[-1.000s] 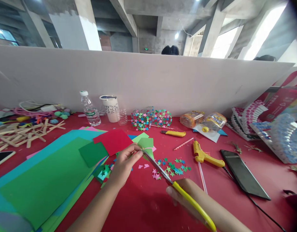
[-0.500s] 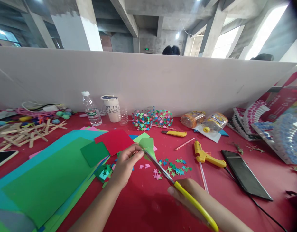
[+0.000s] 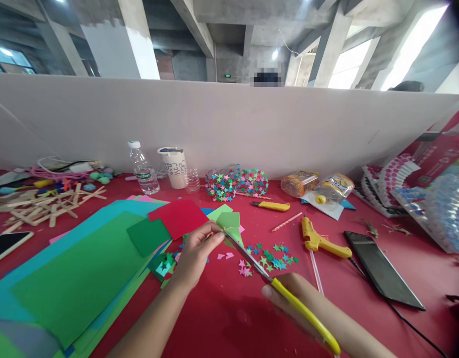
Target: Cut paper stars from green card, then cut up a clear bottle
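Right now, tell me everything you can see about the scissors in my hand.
The scissors have slim, silvery, metal-looking blades and a long yellow handle that looks like plastic. They slant above the red table, handle toward you and the right, tips at the light green paper that your left hand pinches. Your right hand holds the handle. How far the blades are open is hard to tell.
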### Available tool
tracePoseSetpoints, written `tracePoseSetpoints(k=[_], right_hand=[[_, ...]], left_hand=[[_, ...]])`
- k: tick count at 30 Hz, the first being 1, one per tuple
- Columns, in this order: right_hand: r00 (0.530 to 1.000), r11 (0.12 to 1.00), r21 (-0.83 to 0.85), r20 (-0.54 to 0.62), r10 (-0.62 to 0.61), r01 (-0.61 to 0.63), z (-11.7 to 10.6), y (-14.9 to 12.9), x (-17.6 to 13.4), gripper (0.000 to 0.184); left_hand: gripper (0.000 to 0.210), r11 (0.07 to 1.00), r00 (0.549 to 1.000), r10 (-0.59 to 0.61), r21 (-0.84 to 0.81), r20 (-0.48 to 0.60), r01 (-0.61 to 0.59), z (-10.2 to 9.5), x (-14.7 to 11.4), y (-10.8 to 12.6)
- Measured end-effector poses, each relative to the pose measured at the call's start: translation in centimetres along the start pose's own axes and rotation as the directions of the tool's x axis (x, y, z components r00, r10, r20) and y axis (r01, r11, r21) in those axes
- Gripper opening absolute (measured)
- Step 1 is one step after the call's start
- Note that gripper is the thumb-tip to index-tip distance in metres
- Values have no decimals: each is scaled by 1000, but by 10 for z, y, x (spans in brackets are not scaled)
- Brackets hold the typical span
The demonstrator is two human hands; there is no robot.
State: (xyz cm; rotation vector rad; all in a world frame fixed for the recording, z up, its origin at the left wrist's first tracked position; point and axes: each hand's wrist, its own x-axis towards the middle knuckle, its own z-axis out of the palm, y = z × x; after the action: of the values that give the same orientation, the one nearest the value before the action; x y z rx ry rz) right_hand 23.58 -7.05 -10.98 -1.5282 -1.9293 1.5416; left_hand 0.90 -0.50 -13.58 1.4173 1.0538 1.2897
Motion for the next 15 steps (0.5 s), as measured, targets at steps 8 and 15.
tracePoseSetpoints(k=[8, 15], right_hand=[[993, 991, 60, 5, 122, -122, 3, 7, 0, 56], [997, 993, 101, -38, 72, -68, 9, 7, -4, 63]], left_hand=[[8, 999, 1000, 20, -31, -15, -20, 0, 1, 3], [3, 987, 999, -24, -157, -39, 17, 8, -4, 0]])
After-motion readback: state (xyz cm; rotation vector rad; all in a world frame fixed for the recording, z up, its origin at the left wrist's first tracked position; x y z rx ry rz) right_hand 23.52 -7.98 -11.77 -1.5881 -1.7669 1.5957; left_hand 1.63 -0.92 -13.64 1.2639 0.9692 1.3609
